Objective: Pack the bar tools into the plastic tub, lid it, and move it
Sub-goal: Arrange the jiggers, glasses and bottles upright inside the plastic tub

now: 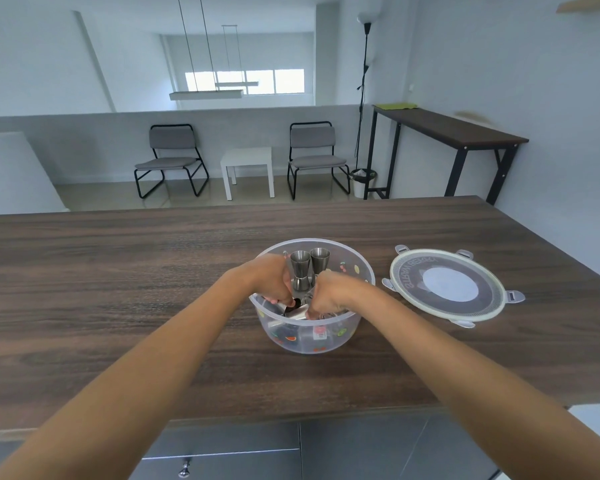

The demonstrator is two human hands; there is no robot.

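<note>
A clear round plastic tub [343,332] with fruit stickers stands on the dark wooden counter [118,289]. Two steel jiggers [300,270] stand upright inside it at the back, with other steel bar tools [297,311] lying lower down. Both hands reach into the tub. My left hand [269,278] is curled around a steel tool beside the jiggers. My right hand [328,292] is closed over steel tools near the front; its fingertips are hidden. The round lid [447,289], with four clip tabs, lies flat on the counter to the right of the tub.
The counter's near edge runs below my forearms, with grey cabinet fronts and a knob [185,472] beneath. Beyond the far edge stand two grey chairs [170,157], a small white table [248,169], a floor lamp and a dark side table [447,133].
</note>
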